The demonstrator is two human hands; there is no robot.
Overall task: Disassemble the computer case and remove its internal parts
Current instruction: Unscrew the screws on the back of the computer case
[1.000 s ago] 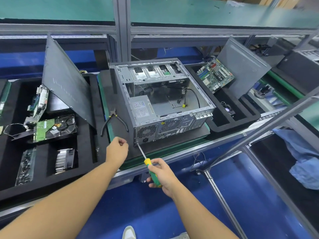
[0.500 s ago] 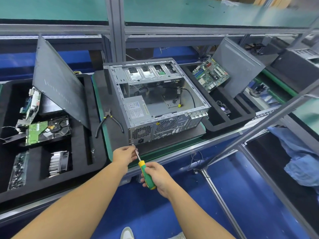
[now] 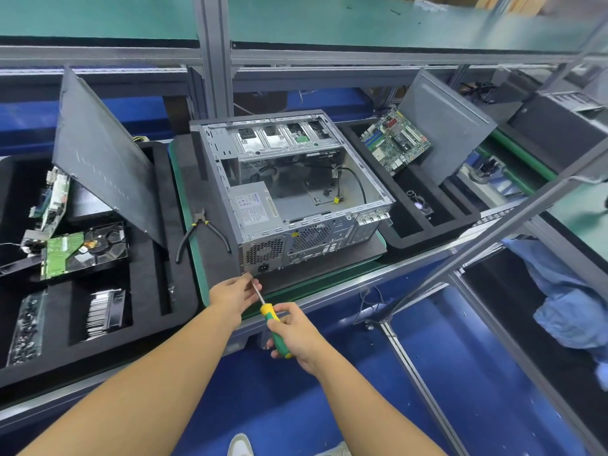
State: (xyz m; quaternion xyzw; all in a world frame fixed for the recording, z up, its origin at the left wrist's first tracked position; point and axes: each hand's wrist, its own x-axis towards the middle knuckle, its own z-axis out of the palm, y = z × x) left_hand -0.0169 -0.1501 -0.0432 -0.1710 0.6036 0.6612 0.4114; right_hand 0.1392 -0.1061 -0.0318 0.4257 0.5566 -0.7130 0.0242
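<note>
Computer case (image 3: 296, 195) sits at centre frame on the dark mat, lying on its side with the open side up and its rear panel toward the person. It is well stripped already: the circuit board (image 3: 394, 141) lies in the foam tray at upper right, and the hard drive (image 3: 85, 250) and heatsink (image 3: 105, 311) are in the tray (image 3: 148, 307) at left. The power supply (image 3: 253, 205) is still in the near left corner of the case.

Here's the change. A second ago the left hand (image 3: 233, 292) hung off to the left as a loose fist, touching nothing. It has come across, and its fingertips (image 3: 253, 286) pinch the bare metal shaft of the screwdriver (image 3: 267, 312) just behind the tip. The right hand (image 3: 296, 334) is wrapped firmly round the green and yellow handle, as it was before. The tip stays at the lower left corner of the rear panel, just below the power socket. Whether it sits in a screw head I cannot tell: the fingers cover that spot.

My read: the left hand steadies the blade so the right can turn. That looks like a power supply screw coming out, one of the last parts left to free. The pliers (image 3: 200, 232) lie untouched left of the case.
</note>
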